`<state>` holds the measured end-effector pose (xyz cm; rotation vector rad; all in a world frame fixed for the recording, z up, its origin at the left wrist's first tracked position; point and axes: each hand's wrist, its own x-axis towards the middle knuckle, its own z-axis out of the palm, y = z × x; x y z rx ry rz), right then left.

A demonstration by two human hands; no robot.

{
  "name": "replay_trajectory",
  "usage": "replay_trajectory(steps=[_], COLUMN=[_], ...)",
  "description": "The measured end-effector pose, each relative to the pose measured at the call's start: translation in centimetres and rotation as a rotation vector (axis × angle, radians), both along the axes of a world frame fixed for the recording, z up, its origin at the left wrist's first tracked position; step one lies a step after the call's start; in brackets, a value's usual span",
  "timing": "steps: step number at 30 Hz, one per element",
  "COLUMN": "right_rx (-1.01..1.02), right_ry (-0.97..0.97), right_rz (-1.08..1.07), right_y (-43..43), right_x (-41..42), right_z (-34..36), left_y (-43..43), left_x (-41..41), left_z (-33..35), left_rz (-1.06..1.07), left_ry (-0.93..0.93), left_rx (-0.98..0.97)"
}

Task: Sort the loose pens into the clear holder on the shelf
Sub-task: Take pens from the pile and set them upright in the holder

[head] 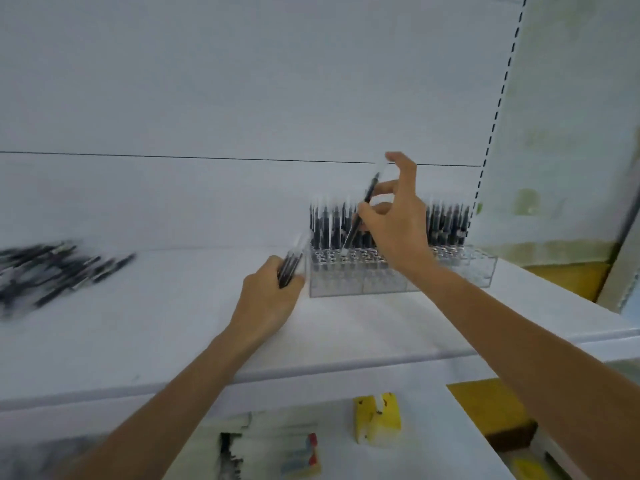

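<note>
Insertion step under way. Right hand (394,216) pinches a single pen (362,209) between thumb and fingertips, other fingers spread, the pen tilted with its lower tip just above the open holes of the clear holder (450,271) directly below that hand on the shelf (173,323). Left hand (266,296) closed around a small bundle of spare pens (291,259), just left of the holder's corner. Back rows behind the right hand already stand full; front holes look empty. Loose pile (52,271) lies well out to the left hand's far side, blurred. Next move, by judgement: bring the pen upright, seat the tip in a free hole, release, then draw another from the bundle.
</note>
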<state>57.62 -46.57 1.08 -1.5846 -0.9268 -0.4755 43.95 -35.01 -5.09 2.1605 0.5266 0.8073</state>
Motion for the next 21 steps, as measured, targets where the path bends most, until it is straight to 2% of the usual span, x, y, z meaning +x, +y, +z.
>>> replay_trajectory(steps=[7, 13, 18, 21], right_rx=[-0.08, -0.16, -0.467, -0.546], right_ry=[-0.087, -0.223, -0.366, -0.416], right_rz=[0.159, 0.19, 0.12, 0.014], right_y=[2.9, 4.0, 4.4, 4.4], right_x=[1.5, 1.6, 1.6, 2.3], right_z=[0.2, -0.9, -2.2, -2.5], left_y=[-0.3, -1.1, -1.3, -1.5], left_x=[-0.5, -1.2, -1.1, -1.0], left_z=[-0.1, -0.6, -0.5, -0.6], left_rz=[0.158, 0.238, 0.277, 0.275], left_ry=[0.006, 0.005, 0.075, 0.105], left_rx=[-0.052, -0.005, 0.071, 0.1])
